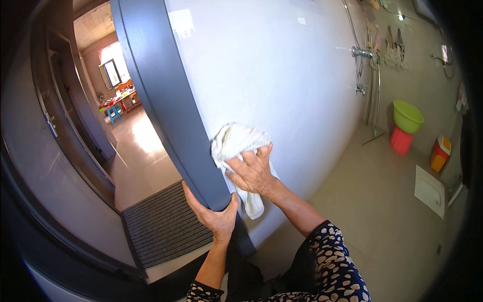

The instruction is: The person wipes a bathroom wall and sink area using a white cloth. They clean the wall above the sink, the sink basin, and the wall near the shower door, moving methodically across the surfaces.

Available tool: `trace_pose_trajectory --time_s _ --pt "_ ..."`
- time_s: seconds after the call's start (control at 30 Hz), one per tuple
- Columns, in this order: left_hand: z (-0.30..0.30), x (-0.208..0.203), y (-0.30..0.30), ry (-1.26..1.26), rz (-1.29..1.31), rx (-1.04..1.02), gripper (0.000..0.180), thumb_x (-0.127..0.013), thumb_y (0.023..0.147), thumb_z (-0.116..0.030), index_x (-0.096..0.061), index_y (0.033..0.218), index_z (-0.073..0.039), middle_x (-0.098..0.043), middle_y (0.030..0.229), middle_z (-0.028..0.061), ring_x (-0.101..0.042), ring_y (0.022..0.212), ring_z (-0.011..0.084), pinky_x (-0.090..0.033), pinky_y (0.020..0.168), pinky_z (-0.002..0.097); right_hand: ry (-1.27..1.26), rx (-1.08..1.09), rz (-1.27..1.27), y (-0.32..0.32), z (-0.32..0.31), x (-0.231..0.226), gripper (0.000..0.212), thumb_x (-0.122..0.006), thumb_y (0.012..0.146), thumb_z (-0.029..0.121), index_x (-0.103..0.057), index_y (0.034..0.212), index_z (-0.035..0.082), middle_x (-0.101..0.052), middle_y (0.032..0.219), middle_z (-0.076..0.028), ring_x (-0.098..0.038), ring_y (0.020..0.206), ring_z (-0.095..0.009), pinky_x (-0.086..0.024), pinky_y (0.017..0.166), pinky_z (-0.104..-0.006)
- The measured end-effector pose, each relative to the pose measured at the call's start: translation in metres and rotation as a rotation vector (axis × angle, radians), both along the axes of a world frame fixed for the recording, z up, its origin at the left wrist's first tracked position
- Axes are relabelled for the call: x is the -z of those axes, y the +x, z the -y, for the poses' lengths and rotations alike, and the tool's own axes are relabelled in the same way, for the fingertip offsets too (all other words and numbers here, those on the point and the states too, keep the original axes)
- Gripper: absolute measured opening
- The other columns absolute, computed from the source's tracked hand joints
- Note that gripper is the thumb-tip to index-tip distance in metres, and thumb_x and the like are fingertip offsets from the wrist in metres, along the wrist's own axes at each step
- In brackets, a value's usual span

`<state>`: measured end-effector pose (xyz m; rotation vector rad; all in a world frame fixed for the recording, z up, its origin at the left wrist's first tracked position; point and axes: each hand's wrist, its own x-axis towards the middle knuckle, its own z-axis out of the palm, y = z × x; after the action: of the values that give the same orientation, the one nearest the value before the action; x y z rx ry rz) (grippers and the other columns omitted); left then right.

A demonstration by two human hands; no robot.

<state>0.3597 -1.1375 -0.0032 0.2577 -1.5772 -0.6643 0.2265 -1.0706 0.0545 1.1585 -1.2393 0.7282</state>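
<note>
A crumpled white cloth is pressed under my right hand against the glossy white wall, close to the dark grey door frame. My right fingers curl over the cloth, and its loose end hangs below my palm. Lower down, my left hand grips the edge of the door frame, with the thumb on the wall side and the fingers round the other side. Part of those fingers is hidden behind the frame.
A ribbed grey mat lies in the doorway at left, beside an open door. On the right are a shower tap, a green basin on a red stool, an orange bin and a white squat toilet.
</note>
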Motion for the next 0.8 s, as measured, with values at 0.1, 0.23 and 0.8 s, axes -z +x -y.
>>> trace_pose_trajectory --time_s 0.1,0.23,0.8 --pt "-0.002 -0.003 0.001 0.011 0.004 0.009 0.106 -0.08 0.055 -0.005 -0.018 0.14 0.004 -0.031 0.137 0.0249 -0.034 0.126 0.0393 -0.03 0.104 0.0465 -0.024 0.001 -0.119 -0.021 -0.007 -0.003 0.036 -0.066 0.074 0.035 -0.06 0.109 0.026 -0.043 0.094 -0.001 -0.036 0.092 -0.026 -0.027 0.079 -0.0468" --pt "-0.004 -0.008 0.007 0.018 0.045 -0.027 0.107 -0.079 0.057 -0.004 -0.014 0.141 0.003 -0.033 0.134 0.0232 -0.036 0.123 0.0352 -0.031 0.102 0.0446 -0.094 0.054 0.088 -0.051 -0.018 -0.035 0.038 -0.064 0.077 0.032 -0.057 0.113 0.022 -0.044 0.1 -0.004 -0.036 0.096 -0.026 -0.029 0.079 -0.0443" --pt "-0.001 -0.002 0.003 0.009 0.03 -0.011 0.107 -0.083 0.059 -0.011 -0.016 0.141 0.005 -0.028 0.141 0.0267 -0.033 0.128 0.0407 -0.03 0.105 0.0471 -0.161 -0.03 0.178 -0.022 -0.007 0.014 0.041 -0.067 0.072 0.017 -0.061 0.112 0.01 -0.047 0.104 -0.011 -0.039 0.098 -0.03 -0.031 0.085 -0.0445"
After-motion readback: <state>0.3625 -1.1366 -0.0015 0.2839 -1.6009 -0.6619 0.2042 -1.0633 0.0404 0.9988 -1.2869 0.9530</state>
